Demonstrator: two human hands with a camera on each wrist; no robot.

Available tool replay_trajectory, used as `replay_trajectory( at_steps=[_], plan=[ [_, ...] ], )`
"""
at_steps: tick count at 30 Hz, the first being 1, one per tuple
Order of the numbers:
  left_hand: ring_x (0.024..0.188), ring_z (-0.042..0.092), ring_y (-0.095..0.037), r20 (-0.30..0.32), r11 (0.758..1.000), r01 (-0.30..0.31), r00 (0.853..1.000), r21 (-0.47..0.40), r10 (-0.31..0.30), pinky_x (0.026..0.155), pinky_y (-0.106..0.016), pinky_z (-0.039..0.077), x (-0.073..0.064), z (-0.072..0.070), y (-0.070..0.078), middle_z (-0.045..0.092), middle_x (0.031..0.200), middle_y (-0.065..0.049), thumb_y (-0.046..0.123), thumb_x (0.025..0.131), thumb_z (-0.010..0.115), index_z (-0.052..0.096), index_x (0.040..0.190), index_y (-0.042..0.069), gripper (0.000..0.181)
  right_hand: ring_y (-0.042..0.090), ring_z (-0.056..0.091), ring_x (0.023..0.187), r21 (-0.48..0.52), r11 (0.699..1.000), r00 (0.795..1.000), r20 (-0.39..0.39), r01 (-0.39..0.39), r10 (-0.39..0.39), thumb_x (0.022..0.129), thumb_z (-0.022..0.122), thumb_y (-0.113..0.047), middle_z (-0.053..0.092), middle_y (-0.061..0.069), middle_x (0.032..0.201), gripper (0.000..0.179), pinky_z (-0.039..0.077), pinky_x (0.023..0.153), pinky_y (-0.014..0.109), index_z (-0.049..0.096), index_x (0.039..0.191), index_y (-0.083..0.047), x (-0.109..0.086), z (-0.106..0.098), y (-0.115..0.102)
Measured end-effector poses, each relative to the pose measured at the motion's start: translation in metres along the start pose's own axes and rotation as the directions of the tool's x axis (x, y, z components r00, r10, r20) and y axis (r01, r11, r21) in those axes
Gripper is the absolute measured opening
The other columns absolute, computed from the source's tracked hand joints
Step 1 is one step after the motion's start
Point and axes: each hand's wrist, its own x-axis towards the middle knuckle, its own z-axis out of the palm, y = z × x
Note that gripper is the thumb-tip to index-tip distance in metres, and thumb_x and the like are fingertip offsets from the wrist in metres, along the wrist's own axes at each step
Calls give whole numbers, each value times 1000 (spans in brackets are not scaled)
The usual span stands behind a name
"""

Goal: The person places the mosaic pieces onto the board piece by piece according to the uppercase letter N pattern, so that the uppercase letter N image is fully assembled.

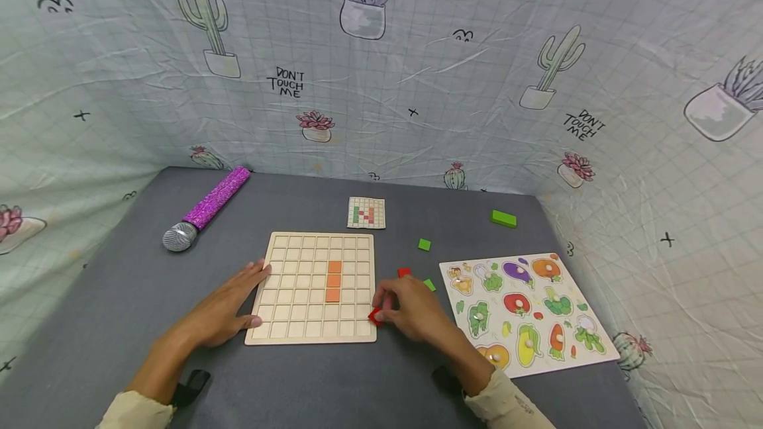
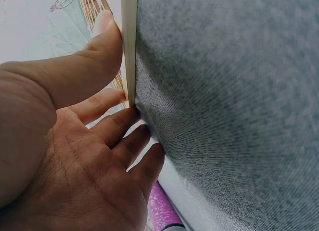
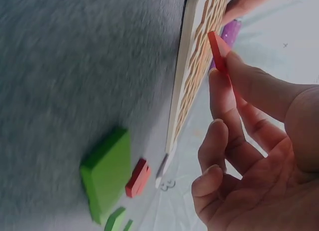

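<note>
A wooden grid board (image 1: pixel 295 316) lies on the dark table, with three orange tiles (image 1: pixel 334 281) set in one column. My right hand (image 1: pixel 411 306) pinches a red square tile (image 3: pixel 218 51) between thumb and index finger, at the board's lower right edge. My left hand (image 1: pixel 229 303) rests against the board's left edge, thumb on its rim and fingers fairly straight along the side. Beside the right hand lie another red tile (image 1: pixel 405 272) and two green tiles, one (image 1: pixel 424 244) farther back and one (image 1: pixel 430 285) partly behind the hand.
Behind the board is a small pattern card (image 1: pixel 366 212) with coloured squares. A vegetable puzzle board (image 1: pixel 426 374) lies at the right, under a green block (image 1: pixel 503 218). At the back left lies a purple glittery microphone (image 1: pixel 217 198). A printed cloth (image 1: pixel 417 85) hangs around the table.
</note>
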Motion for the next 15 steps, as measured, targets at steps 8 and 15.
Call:
replay_trajectory(
  at_steps=[8, 15],
  plan=[
    [158, 26, -54, 3, 1000, 0, 1000, 7, 0, 135, -45, 18, 1, 0, 0, 29, 172, -28, 16, 91, 82, 36, 163, 0, 87, 5, 56, 68, 56, 998, 1000, -18, 12, -11, 85, 90, -11, 66, -10, 69, 18, 41, 62, 21, 73, 84, -19, 10, 13, -13],
    [159, 25, -54, 6, 1000, 11, 1000, -6, -11, 132, -55, 20, 2, 1, -1, 28, 172, -28, 16, 90, 83, 36, 163, -1, 88, 7, 57, 77, 62, 998, 1000, -23, -6, 8, 83, 90, -11, 65, -13, 69, 20, 41, 66, 20, 73, 80, -22, 21, 25, -26]
  ],
)
